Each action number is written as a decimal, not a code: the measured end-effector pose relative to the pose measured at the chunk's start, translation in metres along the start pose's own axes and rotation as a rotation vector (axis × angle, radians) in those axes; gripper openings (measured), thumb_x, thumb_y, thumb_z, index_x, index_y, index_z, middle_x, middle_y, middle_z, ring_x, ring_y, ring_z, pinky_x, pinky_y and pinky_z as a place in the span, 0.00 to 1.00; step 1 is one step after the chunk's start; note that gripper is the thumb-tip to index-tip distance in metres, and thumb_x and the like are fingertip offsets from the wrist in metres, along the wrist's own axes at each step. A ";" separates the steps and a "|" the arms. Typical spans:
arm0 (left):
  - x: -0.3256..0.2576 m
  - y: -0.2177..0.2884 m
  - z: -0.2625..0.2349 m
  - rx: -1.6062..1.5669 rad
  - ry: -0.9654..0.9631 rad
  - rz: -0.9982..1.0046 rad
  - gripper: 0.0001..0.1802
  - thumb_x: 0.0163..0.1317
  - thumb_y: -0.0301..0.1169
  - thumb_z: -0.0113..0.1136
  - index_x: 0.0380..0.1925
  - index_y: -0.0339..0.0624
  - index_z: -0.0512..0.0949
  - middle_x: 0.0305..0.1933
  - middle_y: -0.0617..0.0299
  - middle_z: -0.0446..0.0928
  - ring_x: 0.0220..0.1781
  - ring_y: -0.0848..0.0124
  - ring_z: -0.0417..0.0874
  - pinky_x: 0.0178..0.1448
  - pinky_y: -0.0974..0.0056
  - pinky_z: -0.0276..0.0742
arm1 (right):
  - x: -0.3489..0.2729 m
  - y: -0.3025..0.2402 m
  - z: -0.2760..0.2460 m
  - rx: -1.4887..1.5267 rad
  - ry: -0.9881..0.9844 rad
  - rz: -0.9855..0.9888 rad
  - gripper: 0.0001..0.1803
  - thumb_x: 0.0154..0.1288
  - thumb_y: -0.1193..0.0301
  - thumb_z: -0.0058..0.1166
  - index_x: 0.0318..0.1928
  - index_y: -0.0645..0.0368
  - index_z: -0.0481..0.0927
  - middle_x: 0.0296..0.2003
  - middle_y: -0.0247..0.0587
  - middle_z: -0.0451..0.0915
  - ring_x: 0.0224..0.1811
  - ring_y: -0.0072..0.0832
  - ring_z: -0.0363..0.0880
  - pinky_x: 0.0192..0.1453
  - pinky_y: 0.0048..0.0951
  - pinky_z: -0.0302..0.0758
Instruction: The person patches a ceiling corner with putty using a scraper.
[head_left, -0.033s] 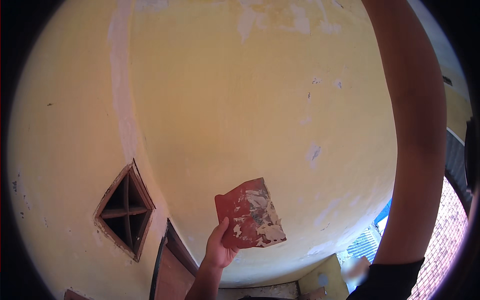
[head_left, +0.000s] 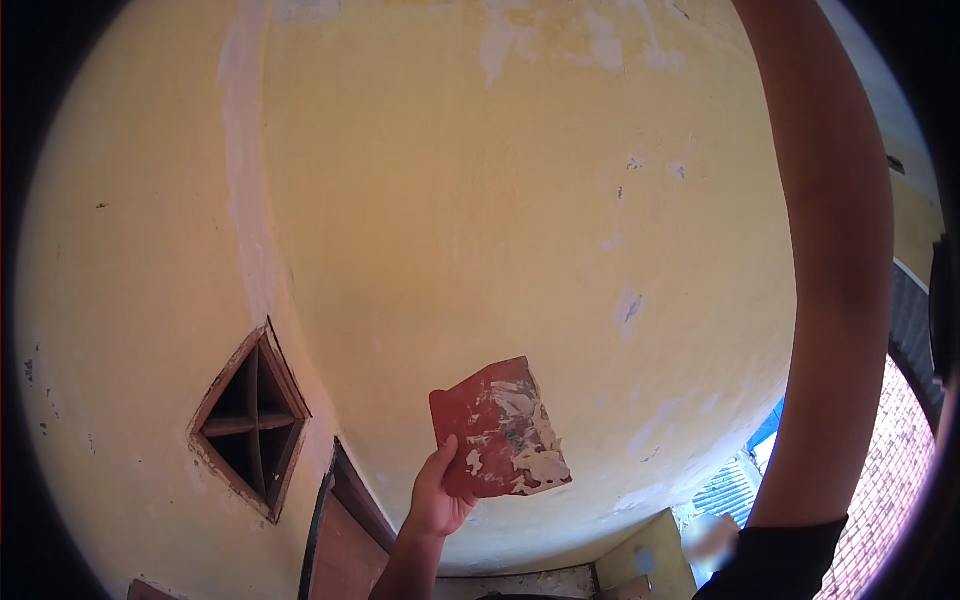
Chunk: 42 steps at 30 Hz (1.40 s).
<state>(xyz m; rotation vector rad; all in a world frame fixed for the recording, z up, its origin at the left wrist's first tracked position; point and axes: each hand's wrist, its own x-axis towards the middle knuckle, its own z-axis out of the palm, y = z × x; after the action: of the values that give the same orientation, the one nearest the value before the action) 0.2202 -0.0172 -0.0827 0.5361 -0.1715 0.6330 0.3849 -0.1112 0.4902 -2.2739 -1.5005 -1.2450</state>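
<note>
My left hand (head_left: 440, 497) is closed on the lower left edge of a putty scraper (head_left: 500, 430), with the thumb lying over its face. The scraper is a flat red blade, smeared with pale putty toward its right edge. It is held tilted, in front of a yellow wall (head_left: 480, 250) with whitish filled patches and chipped spots. My right arm (head_left: 840, 300) rises from a black sleeve and runs out past the top edge of the picture, so my right hand is not in view.
A diamond-shaped wooden vent (head_left: 252, 424) is set in the left wall, with a brown door frame (head_left: 345, 520) below it. A pale filled strip (head_left: 243, 150) runs down near the corner. Corrugated roofing (head_left: 725, 492) and roof tiles (head_left: 885, 470) show outside at the lower right.
</note>
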 end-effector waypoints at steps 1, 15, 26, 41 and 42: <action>0.002 -0.001 -0.004 -0.021 0.007 -0.008 0.25 0.83 0.41 0.41 0.69 0.34 0.66 0.66 0.50 0.77 0.67 0.59 0.80 0.71 0.51 0.79 | -0.001 0.007 0.000 0.054 -0.018 -0.003 0.17 0.76 0.61 0.51 0.49 0.59 0.86 0.40 0.45 0.87 0.34 0.34 0.84 0.38 0.37 0.80; 0.014 0.001 -0.017 -0.028 0.019 -0.032 0.24 0.83 0.41 0.42 0.68 0.34 0.67 0.65 0.50 0.78 0.66 0.60 0.81 0.70 0.52 0.80 | 0.000 0.085 0.073 0.797 -0.184 -0.079 0.18 0.82 0.57 0.44 0.46 0.56 0.82 0.39 0.34 0.85 0.25 0.19 0.73 0.27 0.24 0.71; 0.018 -0.001 -0.020 -0.037 0.014 -0.038 0.25 0.83 0.41 0.41 0.68 0.35 0.67 0.66 0.51 0.77 0.66 0.60 0.81 0.71 0.51 0.79 | 0.004 0.095 0.089 0.676 -0.009 0.100 0.21 0.80 0.53 0.50 0.44 0.59 0.84 0.30 0.35 0.83 0.22 0.22 0.72 0.25 0.29 0.69; 0.016 -0.002 -0.017 -0.017 0.035 -0.050 0.25 0.83 0.41 0.42 0.68 0.35 0.67 0.66 0.51 0.77 0.66 0.61 0.81 0.70 0.53 0.80 | 0.018 0.044 0.104 0.654 0.114 0.015 0.22 0.81 0.55 0.46 0.40 0.60 0.83 0.27 0.36 0.81 0.23 0.25 0.74 0.28 0.32 0.73; 0.016 -0.001 -0.019 -0.010 0.051 -0.065 0.24 0.82 0.41 0.43 0.68 0.35 0.67 0.65 0.52 0.78 0.66 0.61 0.81 0.70 0.53 0.80 | 0.011 0.035 0.104 0.573 0.137 0.039 0.22 0.81 0.55 0.46 0.40 0.61 0.83 0.27 0.37 0.82 0.24 0.26 0.75 0.29 0.33 0.74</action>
<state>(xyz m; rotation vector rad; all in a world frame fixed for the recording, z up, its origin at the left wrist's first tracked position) 0.2331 0.0005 -0.0939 0.5136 -0.1085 0.5821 0.4735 -0.0659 0.4414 -1.7969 -1.5087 -0.8004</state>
